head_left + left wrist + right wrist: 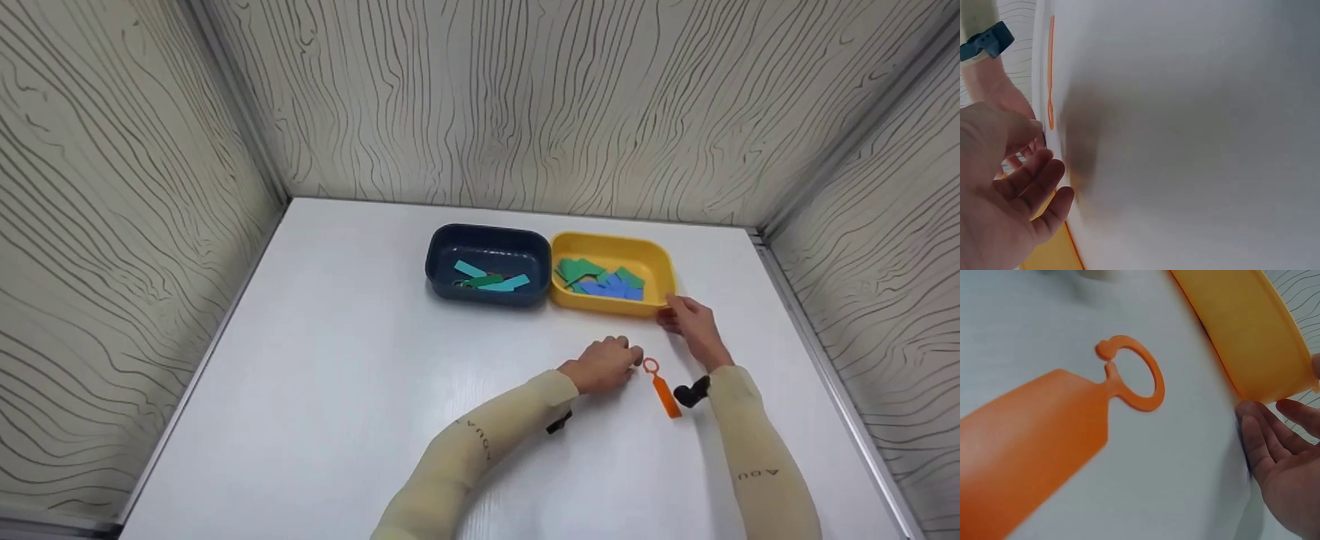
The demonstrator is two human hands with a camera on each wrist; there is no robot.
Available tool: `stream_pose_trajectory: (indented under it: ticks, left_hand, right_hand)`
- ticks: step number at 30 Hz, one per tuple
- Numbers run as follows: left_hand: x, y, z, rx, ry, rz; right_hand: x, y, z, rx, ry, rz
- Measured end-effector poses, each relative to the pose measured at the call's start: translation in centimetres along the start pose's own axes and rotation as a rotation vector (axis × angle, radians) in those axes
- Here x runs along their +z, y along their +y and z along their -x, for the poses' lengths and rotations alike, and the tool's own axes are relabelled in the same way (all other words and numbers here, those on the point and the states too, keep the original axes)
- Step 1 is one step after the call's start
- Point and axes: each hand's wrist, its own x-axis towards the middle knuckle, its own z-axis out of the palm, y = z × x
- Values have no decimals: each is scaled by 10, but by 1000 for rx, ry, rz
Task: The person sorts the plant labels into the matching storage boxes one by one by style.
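My left hand (pixel 604 365) is low over the white table with loosely bent fingers and nothing in them, as the left wrist view (pixel 1013 191) shows. Just right of its fingertips lies an orange plastic tag (pixel 666 397) with a split ring end, seen large in the right wrist view (pixel 1044 422). At the near right corner of a yellow bin (pixel 607 304), my right hand (pixel 694 326) holds on, thumb at the rim and fingertips against the outer wall low down. Green and blue flat pieces (pixel 615 286) lie inside that bin.
A dark blue bin (pixel 487 298) stands against the yellow one's left side, with light blue strips (pixel 514 283) and a green tag (pixel 484 281) in it. Wood-patterned panels (pixel 487 105) enclose the table (pixel 337 360) at the back and both sides.
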Motion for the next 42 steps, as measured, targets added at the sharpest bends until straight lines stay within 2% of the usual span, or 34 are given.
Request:
stream_pose_trajectory:
  ticks: [9,12,15,19,22,26,32,42]
  left_hand:
    - [-1,11,-11,0,7,-66]
    - [1,14,-13,-3,-9,-84]
    - [1,17,-13,13,-21,-129]
    - [2,19,-12,50,-1,-188]
    - [2,18,-11,74,17,-243]
    - [2,14,-11,87,6,-269]
    - [0,9,-10,112,-1,-259]
    - [2,7,-9,178,-23,-400]
  right_hand:
    - [0,0,1,-16,9,2]
    - [0,-1,2,-5,1,18]
    - [0,-2,2,12,-2,28]
    - [-2,-3,0,24,-3,21]
    - [-3,-3,0,-3,-7,-46]
    - [-4,-2,-1,-25,-14,-97]
    - [-4,-1,-1,13,-20,-42]
    - [-4,-2,-3,39,-26,-16]
